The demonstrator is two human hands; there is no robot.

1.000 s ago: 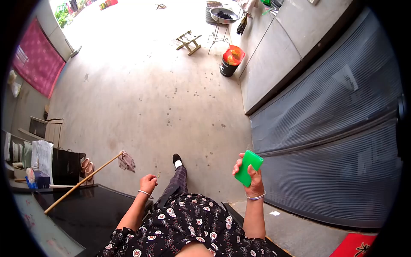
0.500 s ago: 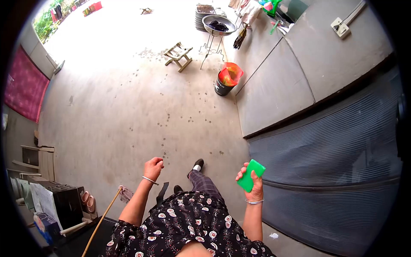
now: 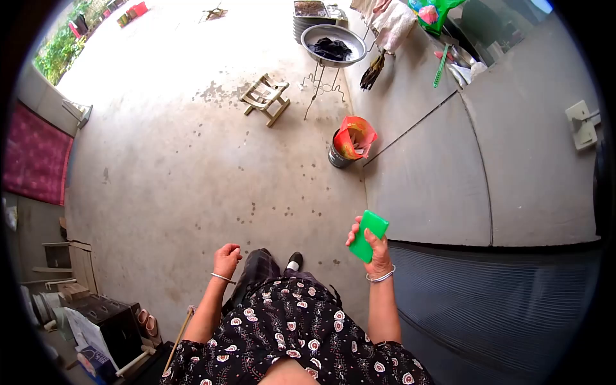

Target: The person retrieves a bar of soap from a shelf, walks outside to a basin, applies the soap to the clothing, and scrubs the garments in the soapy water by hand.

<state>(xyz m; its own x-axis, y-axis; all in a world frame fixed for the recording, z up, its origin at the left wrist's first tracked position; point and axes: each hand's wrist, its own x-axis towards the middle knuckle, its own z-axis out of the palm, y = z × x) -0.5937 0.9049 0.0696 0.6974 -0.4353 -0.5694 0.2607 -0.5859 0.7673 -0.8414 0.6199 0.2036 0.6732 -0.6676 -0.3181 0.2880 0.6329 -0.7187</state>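
My right hand (image 3: 377, 253) is wrapped round a bright green rectangular block (image 3: 370, 235), held upright at the right with the thumb across its face. Its exact kind does not show clearly. In front of my body on the left, my left hand (image 3: 226, 260) has its fingers curled in, and nothing shows in them. A bangle circles each wrist. The nearest thing ahead of the right hand is a dark bin (image 3: 339, 154) with a red bag (image 3: 357, 136) in its mouth.
Farther ahead, a metal basin (image 3: 313, 46) with dark cloth (image 3: 330, 48) rests on a wire stand (image 3: 319, 90). Left of it is a low wooden stool (image 3: 265, 99). A grey wall (image 3: 430, 173) and ribbed dark panel (image 3: 487, 295) run along the right. Pink shoes (image 3: 147, 323) sit lower left.
I have walked forward, so the bin, stool and basin appear closer. My right hand has risen a little with the green block. My left hand stays curled.
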